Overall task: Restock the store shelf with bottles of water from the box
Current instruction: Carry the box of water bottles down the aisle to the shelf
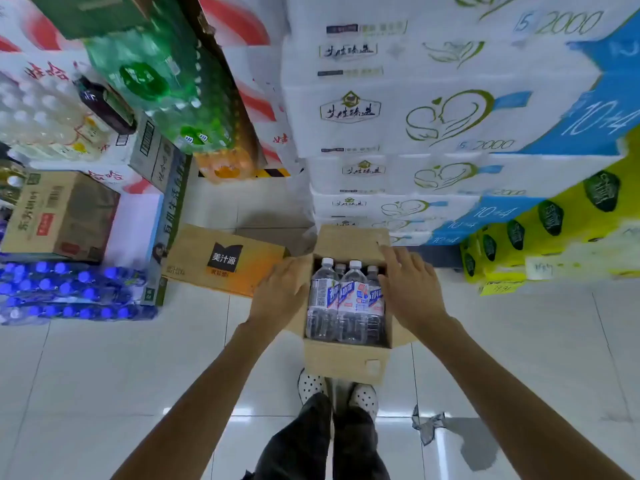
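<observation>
Open cardboard box (346, 362) sits on the white tile floor (104, 375), right in front of the person's spotted shoes (363, 398). Inside: water bottles (351, 306) standing upright, packed tight, white caps, blue-and-white labels. At least four visible.

Left hand (284, 289) lies on the box's left flap, fingers fairly straight, not wrapped round anything. Right hand (408, 289) lies on the right flap, fingers spread and flat, holding nothing. Neither touches a bottle.

Around: orange juice carton (225, 261) lying on the floor just left of the box. Stacked white tissue packs (415, 116) behind it. Blue-capped bottle packs (69, 292) far left. Green bottle packs (156, 74) upper left. Crumpled scrap (427, 426) on the floor at right.
</observation>
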Demonstrator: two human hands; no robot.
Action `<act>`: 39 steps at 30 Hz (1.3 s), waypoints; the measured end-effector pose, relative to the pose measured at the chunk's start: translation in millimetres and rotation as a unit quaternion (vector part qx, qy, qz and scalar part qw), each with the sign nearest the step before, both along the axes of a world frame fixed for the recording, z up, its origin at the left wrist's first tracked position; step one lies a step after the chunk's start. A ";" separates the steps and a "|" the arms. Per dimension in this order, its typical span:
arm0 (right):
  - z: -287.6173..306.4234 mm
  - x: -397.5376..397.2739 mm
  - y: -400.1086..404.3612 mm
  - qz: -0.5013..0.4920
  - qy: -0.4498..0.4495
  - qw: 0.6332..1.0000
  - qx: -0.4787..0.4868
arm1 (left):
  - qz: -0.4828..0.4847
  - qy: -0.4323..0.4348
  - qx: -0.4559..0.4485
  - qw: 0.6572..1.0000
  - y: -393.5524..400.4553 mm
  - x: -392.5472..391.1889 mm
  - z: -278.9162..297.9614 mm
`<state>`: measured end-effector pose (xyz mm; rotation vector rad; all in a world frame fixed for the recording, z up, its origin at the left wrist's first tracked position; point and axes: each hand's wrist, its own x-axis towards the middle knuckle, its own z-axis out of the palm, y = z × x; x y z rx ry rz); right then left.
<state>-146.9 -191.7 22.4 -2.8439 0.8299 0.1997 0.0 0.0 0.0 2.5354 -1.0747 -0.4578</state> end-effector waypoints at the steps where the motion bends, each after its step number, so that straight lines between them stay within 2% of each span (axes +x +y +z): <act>1: -9.7 0.2 0.0 -0.011 0.019 1.000 0.012 | 0.004 0.023 0.012 1.000 0.8 -0.8 -13.7; 3: -37.7 -3.8 -1.0 -0.035 0.013 0.998 0.043 | 0.019 0.062 0.043 0.997 3.7 -4.6 -42.9; 5: -63.4 -11.2 -0.8 -0.055 0.045 0.994 0.085 | 0.032 0.095 0.091 0.991 7.8 -9.7 -68.5; 10: -112.0 -26.5 -1.2 -0.130 0.074 0.973 0.177 | 0.047 0.112 0.076 0.990 12.0 -20.1 -113.3; 13: -130.5 -32.1 1.5 -0.129 0.069 0.968 0.202 | 0.059 0.106 0.087 0.989 9.6 -22.1 -128.6; 17: -146.8 -39.8 0.2 -0.137 0.067 0.966 0.209 | 0.092 0.132 0.126 0.979 0.2 -22.8 -140.9; 21: -161.3 -39.8 3.0 -0.216 0.116 0.937 0.248 | 0.111 0.149 0.137 0.973 -8.2 -19.2 -147.7; 24: -169.6 -35.0 5.7 -0.240 0.123 0.927 0.259 | 0.081 0.207 0.141 0.965 -14.9 -3.3 -145.6; 29: -173.9 -35.7 6.6 -0.251 0.107 0.931 0.241 | 0.043 0.289 0.211 0.933 -22.4 11.9 -142.8; 31: -174.7 -37.6 8.6 -0.258 0.106 0.931 0.237 | 0.037 0.276 0.209 0.937 -18.3 4.3 -143.8; 35: -173.9 -36.6 9.7 -0.268 0.106 0.928 0.235 | 0.052 0.195 0.217 0.955 -5.7 -16.5 -148.8; 39: -174.8 -37.9 9.9 -0.261 0.105 0.929 0.242 | 0.073 0.208 0.192 0.956 -7.2 -14.7 -152.5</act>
